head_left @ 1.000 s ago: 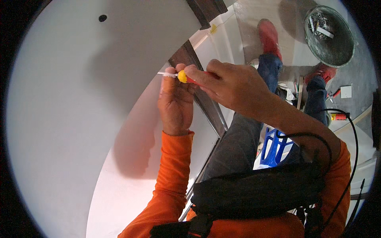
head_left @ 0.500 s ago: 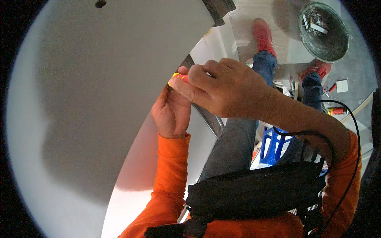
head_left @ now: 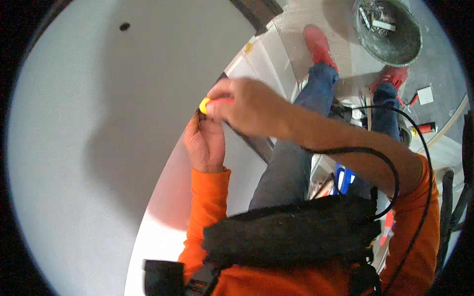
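My right hand [head_left: 252,108] is closed round a tool with a red-and-yellow handle [head_left: 204,105]; its working end is hidden, so its exact kind does not show. The yellow part of the handle lies against the edge of a broad pale grey panel or wall [head_left: 74,148]. Just below, at that same edge, my left hand [head_left: 207,145] is turned palm up. Its fingers are bent in close to the tool and partly covered by the right hand. Anything pinched between them is too small or hidden to make out.
A grubby bucket [head_left: 412,47] with scraps inside stands on the floor at the far right. Near it lie a white square plate [head_left: 424,95] and red-handled pliers [head_left: 407,102]. A black cable [head_left: 387,163] loops across my right forearm. The panel has a dark hole [head_left: 124,26].
My right hand has turned and shifted slightly left with the tool, and is blurred by motion. The left hand stays at the panel edge. The whole view has tilted a little.
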The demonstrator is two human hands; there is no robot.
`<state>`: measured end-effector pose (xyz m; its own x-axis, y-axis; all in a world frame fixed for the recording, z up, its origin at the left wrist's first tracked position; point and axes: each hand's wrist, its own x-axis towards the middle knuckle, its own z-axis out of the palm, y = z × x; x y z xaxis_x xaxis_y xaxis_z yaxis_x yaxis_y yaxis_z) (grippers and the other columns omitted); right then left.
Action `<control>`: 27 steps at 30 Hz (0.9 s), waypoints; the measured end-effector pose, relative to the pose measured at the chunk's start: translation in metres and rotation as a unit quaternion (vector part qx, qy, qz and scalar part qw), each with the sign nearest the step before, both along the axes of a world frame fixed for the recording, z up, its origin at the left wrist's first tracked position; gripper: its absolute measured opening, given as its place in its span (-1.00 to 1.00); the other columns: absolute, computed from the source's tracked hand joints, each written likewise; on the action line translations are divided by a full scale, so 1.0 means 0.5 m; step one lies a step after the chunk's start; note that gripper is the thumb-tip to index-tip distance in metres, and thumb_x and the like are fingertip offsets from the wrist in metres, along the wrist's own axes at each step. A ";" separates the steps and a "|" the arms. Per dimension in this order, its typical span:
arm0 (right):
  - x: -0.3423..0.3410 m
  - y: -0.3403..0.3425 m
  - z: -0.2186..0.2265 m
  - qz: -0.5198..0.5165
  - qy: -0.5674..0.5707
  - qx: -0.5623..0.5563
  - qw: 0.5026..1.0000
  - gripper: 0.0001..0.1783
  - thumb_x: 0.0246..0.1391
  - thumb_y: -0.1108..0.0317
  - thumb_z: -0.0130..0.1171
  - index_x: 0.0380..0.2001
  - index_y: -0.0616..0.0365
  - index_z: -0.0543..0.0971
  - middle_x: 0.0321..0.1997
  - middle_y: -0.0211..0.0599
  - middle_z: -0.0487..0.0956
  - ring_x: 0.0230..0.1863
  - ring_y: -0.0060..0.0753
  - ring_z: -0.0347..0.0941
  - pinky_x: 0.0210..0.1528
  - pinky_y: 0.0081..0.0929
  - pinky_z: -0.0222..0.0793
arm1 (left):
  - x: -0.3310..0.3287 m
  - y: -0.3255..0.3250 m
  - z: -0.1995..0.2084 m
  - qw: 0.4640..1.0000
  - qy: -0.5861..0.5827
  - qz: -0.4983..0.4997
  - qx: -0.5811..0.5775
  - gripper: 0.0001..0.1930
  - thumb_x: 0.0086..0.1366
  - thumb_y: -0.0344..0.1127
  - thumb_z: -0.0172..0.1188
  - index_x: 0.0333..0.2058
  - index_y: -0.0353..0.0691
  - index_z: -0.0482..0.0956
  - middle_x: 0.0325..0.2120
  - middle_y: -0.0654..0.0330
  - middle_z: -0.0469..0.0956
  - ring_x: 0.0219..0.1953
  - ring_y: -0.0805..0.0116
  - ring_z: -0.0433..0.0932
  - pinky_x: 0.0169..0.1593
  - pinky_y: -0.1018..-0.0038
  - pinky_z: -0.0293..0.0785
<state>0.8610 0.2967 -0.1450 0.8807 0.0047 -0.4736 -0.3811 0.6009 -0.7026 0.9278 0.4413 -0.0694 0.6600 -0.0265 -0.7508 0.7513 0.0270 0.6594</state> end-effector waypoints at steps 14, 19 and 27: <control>0.038 -0.023 0.018 0.048 -0.059 -0.162 0.984 -0.77 0.06 0.22 0.09 -0.38 0.12 0.61 -0.59 -0.08 0.57 -0.49 -0.10 0.57 -0.44 -0.14 0.48 | 0.009 -0.077 0.037 0.992 0.007 0.032 0.122 -0.74 0.47 -0.24 -0.08 -0.06 -0.28 0.46 -0.14 0.17 0.52 -0.06 0.31 0.48 0.12 0.33 0.41; -0.008 -0.010 -0.073 0.229 -0.172 -0.071 0.955 -0.67 0.12 0.19 0.09 -0.14 0.15 0.63 -0.51 -0.20 0.55 -0.50 -0.35 0.45 -0.45 -0.38 0.36 | -0.028 -0.024 0.043 0.936 0.098 -0.184 0.282 -0.60 0.42 -0.05 -0.05 0.04 -0.22 0.45 -0.02 0.19 0.54 0.00 0.34 0.48 0.06 0.32 0.37; -0.332 -0.096 -0.135 -0.055 0.121 -0.076 0.988 -0.60 0.14 0.11 0.12 -0.06 0.14 0.56 -0.17 -0.02 0.61 -0.11 -0.10 0.57 -0.06 -0.27 0.44 | 0.077 -0.195 0.200 0.177 -0.224 -0.712 0.642 -0.42 0.19 0.04 0.24 0.05 -0.24 0.48 0.05 0.04 0.50 0.01 0.03 0.49 0.12 0.22 0.34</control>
